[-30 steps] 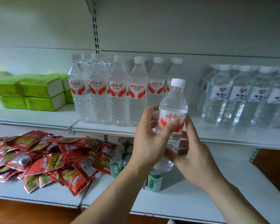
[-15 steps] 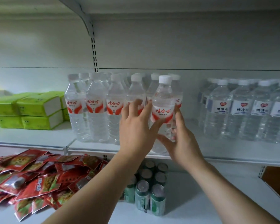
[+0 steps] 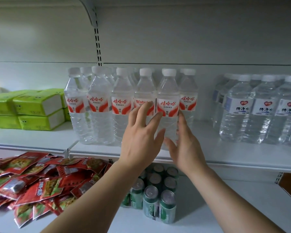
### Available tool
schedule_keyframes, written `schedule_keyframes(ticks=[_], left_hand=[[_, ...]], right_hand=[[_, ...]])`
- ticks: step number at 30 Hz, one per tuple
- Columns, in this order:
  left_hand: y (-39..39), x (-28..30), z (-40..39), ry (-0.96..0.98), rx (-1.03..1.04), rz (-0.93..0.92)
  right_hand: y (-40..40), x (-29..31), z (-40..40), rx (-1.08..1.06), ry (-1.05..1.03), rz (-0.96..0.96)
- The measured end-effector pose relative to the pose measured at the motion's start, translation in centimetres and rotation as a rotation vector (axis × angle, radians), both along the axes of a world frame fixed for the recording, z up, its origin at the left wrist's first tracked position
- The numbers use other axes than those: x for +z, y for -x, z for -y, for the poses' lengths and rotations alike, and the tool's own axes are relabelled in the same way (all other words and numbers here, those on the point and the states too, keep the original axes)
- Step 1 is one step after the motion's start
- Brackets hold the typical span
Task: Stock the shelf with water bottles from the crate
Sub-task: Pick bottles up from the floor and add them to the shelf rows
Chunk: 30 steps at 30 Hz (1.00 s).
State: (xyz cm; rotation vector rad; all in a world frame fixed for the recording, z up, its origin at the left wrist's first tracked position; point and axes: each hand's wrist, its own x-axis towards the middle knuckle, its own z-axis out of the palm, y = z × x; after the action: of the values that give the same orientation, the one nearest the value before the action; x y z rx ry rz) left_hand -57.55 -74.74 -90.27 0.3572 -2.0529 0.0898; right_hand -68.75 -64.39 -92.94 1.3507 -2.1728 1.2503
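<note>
A clear water bottle (image 3: 168, 91) with a white cap and red-and-white label stands upright on the white middle shelf (image 3: 225, 155), at the right end of a front row of matching bottles (image 3: 101, 106). My left hand (image 3: 139, 140) is at its left side with fingers spread and fairly straight, fingertips and thumb against its lower body. My right hand (image 3: 186, 148) lies flat along its right side, fingers straight. Neither hand is wrapped round it. The crate is out of view.
Blue-labelled water bottles (image 3: 262, 111) stand further right on the same shelf, with a bare gap between the two groups. Green tissue packs (image 3: 32, 108) are stacked at the left. On the shelf below lie red snack packets (image 3: 32, 182) and green cans (image 3: 156, 204).
The bottle was carried up from in front of the lower shelf and set down in the front row. Both hands have loosened from gripping it to open fingers beside it.
</note>
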Motion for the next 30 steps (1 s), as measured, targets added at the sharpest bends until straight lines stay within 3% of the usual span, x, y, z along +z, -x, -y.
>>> schedule_keyframes(ticks=[7, 12, 15, 20, 25, 30], left_hand=[[0.1, -1.1, -1.2, -0.108, -0.09, -0.036], [-0.7, -2.8, -4.9, -0.442, -0.268, -0.118], [-0.9, -5.9, -7.4, -0.582, -0.304, -0.061], [-1.6, -14.3, -11.6, -0.819, -0.365, 0.131], [-1.9, -23.0, -15.7, -1.19, -0.319, 0.432], [-1.7, -29.6, -18.8, -1.476, -0.249, 0.673]], right_hand=[[-0.4, -0.5, -0.4, -0.052, -0.043, -0.022], [-1.6, -2.8, -4.4, -0.069, 0.279, -0.178], [-1.9, -5.2, -8.0, -0.062, 0.315, -0.194], [-1.4, -12.1, -13.4, 0.011, 0.003, -0.073], [-1.0, -20.3, -18.3, -0.027, -0.571, 0.198], [-0.7, -26.0, -20.6, -0.129, -0.963, 0.384]])
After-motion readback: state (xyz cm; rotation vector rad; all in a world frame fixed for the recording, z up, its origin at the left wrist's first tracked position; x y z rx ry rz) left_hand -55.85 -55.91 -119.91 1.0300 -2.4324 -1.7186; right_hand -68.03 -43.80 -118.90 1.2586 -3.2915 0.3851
